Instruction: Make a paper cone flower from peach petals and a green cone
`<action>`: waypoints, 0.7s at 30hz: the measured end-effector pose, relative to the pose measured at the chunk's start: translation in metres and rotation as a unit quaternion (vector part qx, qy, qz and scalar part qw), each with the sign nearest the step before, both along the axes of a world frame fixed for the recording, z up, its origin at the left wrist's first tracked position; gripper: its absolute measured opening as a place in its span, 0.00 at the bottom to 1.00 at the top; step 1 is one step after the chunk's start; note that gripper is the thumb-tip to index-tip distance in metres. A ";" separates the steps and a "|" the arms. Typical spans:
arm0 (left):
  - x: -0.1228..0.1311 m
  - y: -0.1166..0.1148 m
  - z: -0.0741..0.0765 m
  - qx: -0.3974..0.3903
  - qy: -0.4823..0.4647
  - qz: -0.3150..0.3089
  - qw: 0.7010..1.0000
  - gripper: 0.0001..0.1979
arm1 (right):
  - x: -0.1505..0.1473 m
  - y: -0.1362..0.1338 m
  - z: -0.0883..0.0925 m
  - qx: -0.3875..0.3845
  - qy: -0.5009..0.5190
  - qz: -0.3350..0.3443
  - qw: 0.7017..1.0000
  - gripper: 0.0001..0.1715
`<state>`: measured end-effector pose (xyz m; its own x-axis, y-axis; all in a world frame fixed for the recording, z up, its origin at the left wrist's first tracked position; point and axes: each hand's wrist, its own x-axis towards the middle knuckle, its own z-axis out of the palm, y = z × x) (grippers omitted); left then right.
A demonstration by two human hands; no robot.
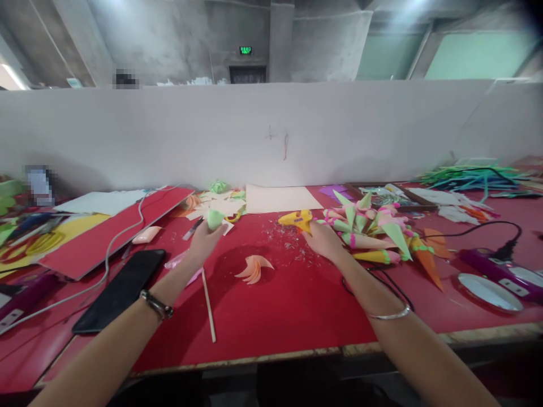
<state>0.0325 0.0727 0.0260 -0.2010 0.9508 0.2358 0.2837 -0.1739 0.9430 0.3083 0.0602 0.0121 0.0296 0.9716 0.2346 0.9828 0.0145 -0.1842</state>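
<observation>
My left hand [202, 242] is closed round a small pale green paper cone [214, 218], held above the red table [275, 305]. My right hand [323, 240] grips a yellow glue gun [297, 219] further right, next to a heap of green, pink and orange paper cones [373, 232]. Between the hands lie an orange paper petal piece [253, 268] and bits of dried glue. A thin wooden stick [208, 305] lies below my left hand.
A black phone [121, 289] lies at the left beside red and yellow sheets [106, 232] and a grey cable. Cream paper [280, 199] and scraps lie at the back. At the right are a purple device [500, 268], a round mirror [490, 291] and green strips. A white partition stands behind.
</observation>
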 end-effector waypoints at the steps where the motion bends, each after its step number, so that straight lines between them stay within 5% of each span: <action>1: 0.005 -0.003 -0.001 0.008 0.017 -0.012 1.000 0.12 | 0.000 0.001 -0.001 0.003 -0.001 -0.001 1.000 0.13; 8: 0.011 -0.008 -0.019 0.172 0.217 -0.101 0.956 0.08 | -0.007 -0.001 0.005 0.093 0.057 -0.019 0.994 0.19; 13: 0.000 -0.004 -0.023 0.287 0.337 -0.059 0.895 0.03 | -0.022 -0.019 0.017 0.187 0.163 -0.003 0.969 0.30; 21: 0.001 -0.002 -0.024 0.371 0.417 -0.062 0.828 0.05 | -0.045 -0.038 0.021 0.153 0.197 0.096 0.964 0.23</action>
<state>0.0332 0.0709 0.0020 0.4132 0.4840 0.7713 0.7191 -0.6931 0.0496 0.2632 0.0221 0.0332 0.0012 0.8554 0.5179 0.8114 0.3019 -0.5005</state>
